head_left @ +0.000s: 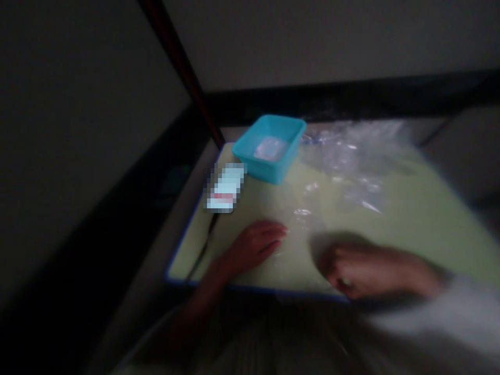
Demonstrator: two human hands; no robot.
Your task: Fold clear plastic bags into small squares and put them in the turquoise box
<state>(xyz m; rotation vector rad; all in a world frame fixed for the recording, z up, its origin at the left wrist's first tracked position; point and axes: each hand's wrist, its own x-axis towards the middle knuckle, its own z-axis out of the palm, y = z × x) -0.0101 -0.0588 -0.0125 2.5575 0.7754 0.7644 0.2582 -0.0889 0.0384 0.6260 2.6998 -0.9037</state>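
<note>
Dim room, pale green mat (410,219) edged in blue, and both hands are down on it. Between them lies a clear plastic sheet (299,229), flat on the mat; the left hand (255,245) presses it, palm down, fingers stretched out. The right hand (357,271) is blurred beside the sheet's other edge, fingers curled, grip impossible to tell. Beyond the right hand sits a heap of crumpled clear plastic (351,151). Beyond the left, a turquoise tub (269,148) with something pale inside.
</note>
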